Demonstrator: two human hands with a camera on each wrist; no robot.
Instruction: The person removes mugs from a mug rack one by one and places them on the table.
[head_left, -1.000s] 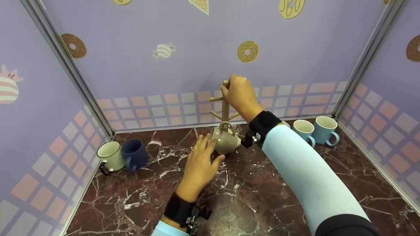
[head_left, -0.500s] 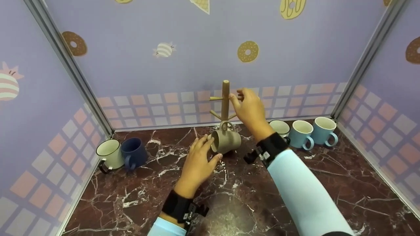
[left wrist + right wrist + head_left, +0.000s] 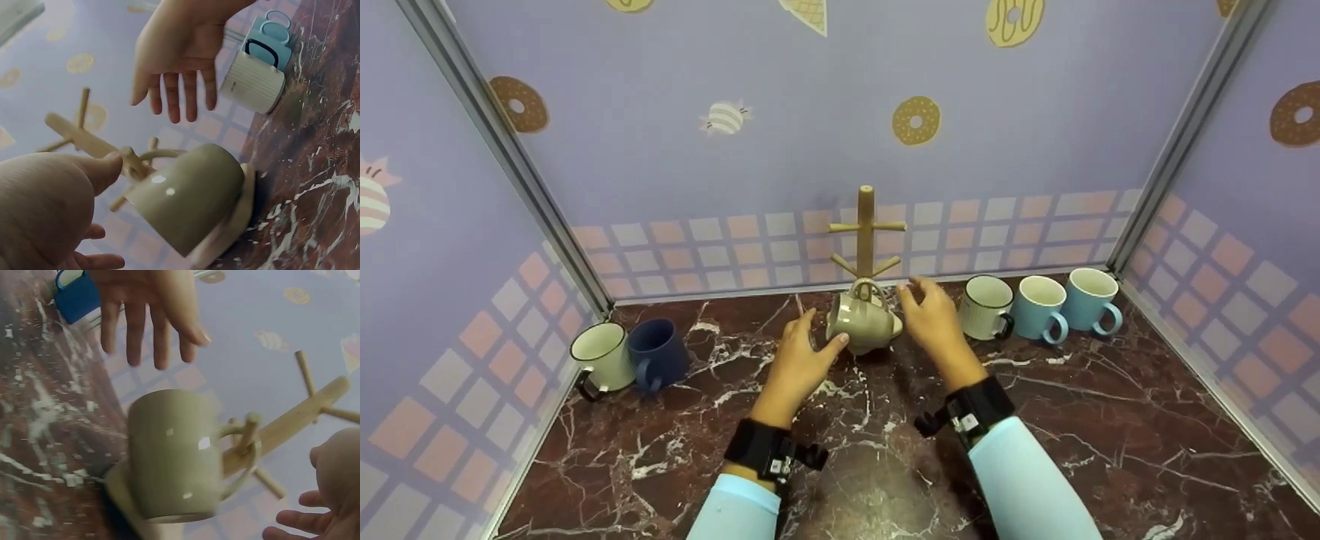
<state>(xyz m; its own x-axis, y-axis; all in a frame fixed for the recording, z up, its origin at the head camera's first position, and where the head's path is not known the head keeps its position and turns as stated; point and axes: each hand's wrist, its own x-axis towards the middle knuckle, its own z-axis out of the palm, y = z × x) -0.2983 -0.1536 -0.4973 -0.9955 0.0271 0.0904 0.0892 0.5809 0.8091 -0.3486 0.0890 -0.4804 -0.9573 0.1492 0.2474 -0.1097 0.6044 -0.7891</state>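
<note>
A beige-grey mug (image 3: 864,324) hangs sideways by its handle from a low front peg of a wooden mug tree (image 3: 866,232). My left hand (image 3: 796,364) is just left of the mug's rim, fingers loosely spread; the right wrist view shows a gap between this left hand (image 3: 147,309) and the mug (image 3: 174,455). To the right of the mug, close to its base end, my right hand (image 3: 936,326) hovers with relaxed fingers and holds nothing. The tree's other pegs (image 3: 889,226) are bare. Its pale base (image 3: 225,236) is mostly hidden behind the mug.
Along the right stand a white mug with a dark rim (image 3: 987,307) and two light blue mugs, one of them the nearer blue mug (image 3: 1037,307). On the left are another white mug (image 3: 604,358) and a navy mug (image 3: 658,352). Patterned walls enclose the marble-look table (image 3: 855,465).
My right hand has let go of the tree's top and come down to the mug's right side. My left hand has drawn slightly left and down. The mug still hangs on its peg.
</note>
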